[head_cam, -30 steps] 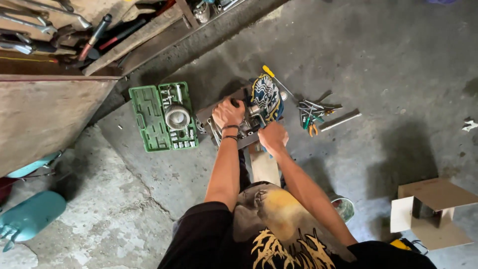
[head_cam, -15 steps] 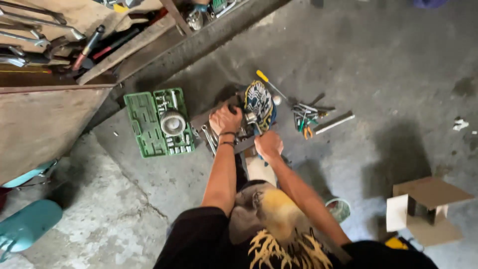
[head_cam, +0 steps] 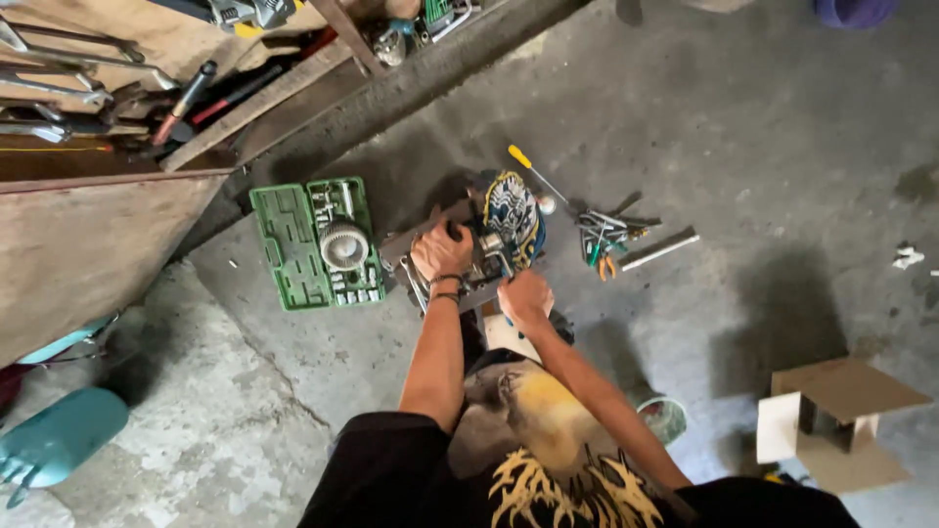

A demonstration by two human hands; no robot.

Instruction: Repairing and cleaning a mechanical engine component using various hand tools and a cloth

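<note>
On the concrete floor ahead of me lies a metal machine part (head_cam: 479, 256) with a round, patterned blue-and-white piece (head_cam: 511, 213) at its far end. My left hand (head_cam: 440, 251) is closed over the part's upper left side. My right hand (head_cam: 524, 297) grips its near right side; whether it holds a small tool I cannot tell. An open green socket set case (head_cam: 293, 244) lies just left of the part, with a round finned metal piece (head_cam: 343, 243) resting in it.
A yellow-handled screwdriver (head_cam: 533, 172), a heap of pliers and small tools (head_cam: 606, 235) and a metal bar (head_cam: 658, 250) lie to the right. A cardboard box (head_cam: 841, 422) stands at lower right. Wooden boards with wrenches (head_cam: 59, 88) sit at upper left, a teal object (head_cam: 59, 440) at lower left.
The view has shifted slightly, so everything sits a little lower and further left in the frame. Both hands stay on the machine part in much the same grip.
</note>
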